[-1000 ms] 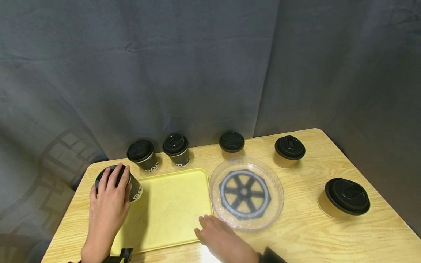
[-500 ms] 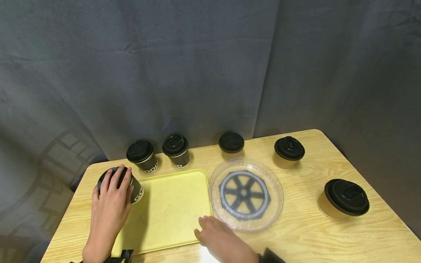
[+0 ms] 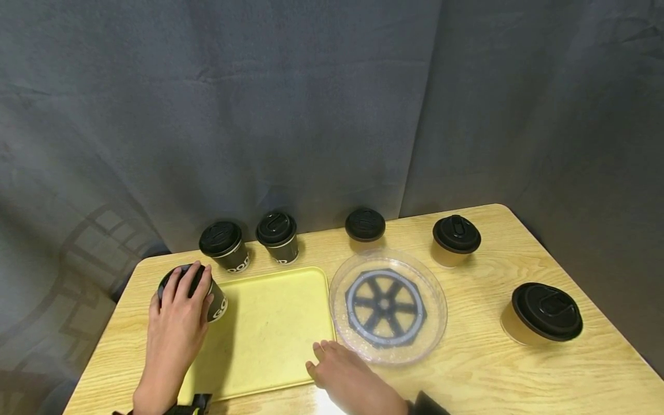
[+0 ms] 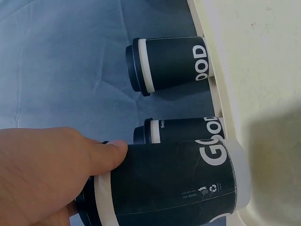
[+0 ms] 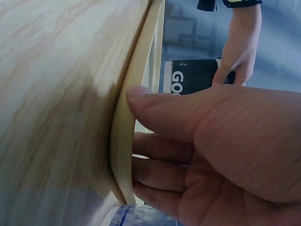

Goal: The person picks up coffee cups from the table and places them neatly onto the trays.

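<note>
My left hand (image 3: 178,314) holds a black paper coffee cup (image 3: 218,300) from above, its fingers spread over the black lid. In the left wrist view, the thumb presses near the lid of this cup (image 4: 169,181), and white "GOOD" lettering shows near its base. That base is at the far left corner of a yellow tray (image 3: 275,323). At the tray's near right corner is my right hand (image 3: 353,374). In the right wrist view, its thumb lies against the outer side of the tray rim (image 5: 123,127), with the other fingertips partly hidden behind the rim.
Two smaller lidded black cups, one left (image 3: 225,246) and one right (image 3: 278,236), stand behind the tray. A clear round dish (image 3: 441,311) with a dark wheel-shaped pattern adjoins its right side. Three brown lidded cups stand beyond: back (image 3: 365,225), right (image 3: 456,239) and near right (image 3: 542,314).
My left hand and the black coffee cup have shifted slightly to the right and nearer. My right hand stays at the tray corner.
</note>
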The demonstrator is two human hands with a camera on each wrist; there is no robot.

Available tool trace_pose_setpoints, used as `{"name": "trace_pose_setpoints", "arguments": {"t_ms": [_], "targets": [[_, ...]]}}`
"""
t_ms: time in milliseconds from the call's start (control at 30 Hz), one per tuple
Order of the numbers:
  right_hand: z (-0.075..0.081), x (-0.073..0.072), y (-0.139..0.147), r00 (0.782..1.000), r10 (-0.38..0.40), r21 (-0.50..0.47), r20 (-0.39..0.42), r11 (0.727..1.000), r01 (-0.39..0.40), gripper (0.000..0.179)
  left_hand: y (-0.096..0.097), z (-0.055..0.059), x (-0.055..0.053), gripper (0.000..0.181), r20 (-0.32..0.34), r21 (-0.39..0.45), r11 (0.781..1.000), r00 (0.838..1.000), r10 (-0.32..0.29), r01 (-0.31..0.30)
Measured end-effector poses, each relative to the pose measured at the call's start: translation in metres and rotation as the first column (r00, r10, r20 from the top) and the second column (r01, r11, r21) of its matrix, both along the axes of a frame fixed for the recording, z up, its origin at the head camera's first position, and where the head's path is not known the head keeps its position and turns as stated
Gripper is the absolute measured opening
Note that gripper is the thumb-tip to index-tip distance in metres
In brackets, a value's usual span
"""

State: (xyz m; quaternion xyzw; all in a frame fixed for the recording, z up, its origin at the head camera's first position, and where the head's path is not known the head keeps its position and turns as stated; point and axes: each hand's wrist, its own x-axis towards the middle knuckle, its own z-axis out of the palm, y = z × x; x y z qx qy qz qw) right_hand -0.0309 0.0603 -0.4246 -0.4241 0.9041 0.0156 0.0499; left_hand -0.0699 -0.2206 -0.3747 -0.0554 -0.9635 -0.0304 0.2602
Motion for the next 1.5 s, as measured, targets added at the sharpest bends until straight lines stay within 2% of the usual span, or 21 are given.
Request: {"name": "trace_pose_setpoints", "arguments": {"t_ms": [200,367,633,933,1500], "targets": [[-0.001,0.000,0.000,1.000,0.007,-0.006,0.001,1.000,-0.007,0.038,0.000,-0.002,0.000,0.053,0.001,-0.001,1.000,1.000,-0.009,0.009],[-0.001,0.000,0.001,0.999,0.025,-0.017,-0.038,1.000,-0.026,0.037,0.001,-0.003,-0.002,0.052,0.008,-0.003,1.000,1.000,-0.020,0.020],[-0.002,0.000,0.003,1.000,0.018,-0.029,-0.021,0.999,-0.019,0.037,0.002,-0.004,-0.003,0.052,0.012,0.002,1.000,1.000,-0.029,0.029],[-0.001,-0.001,0.000,1.000,0.002,0.001,0.002,1.000,-0.002,0.040,0.003,-0.007,-0.002,0.052,0.016,-0.004,0.999,0.999,-0.044,0.044],[-0.001,0.000,0.000,1.000,0.005,0.000,-0.018,1.000,-0.005,0.041,0.003,-0.014,-0.003,0.051,0.023,-0.014,0.999,0.999,-0.047,0.048]]}}
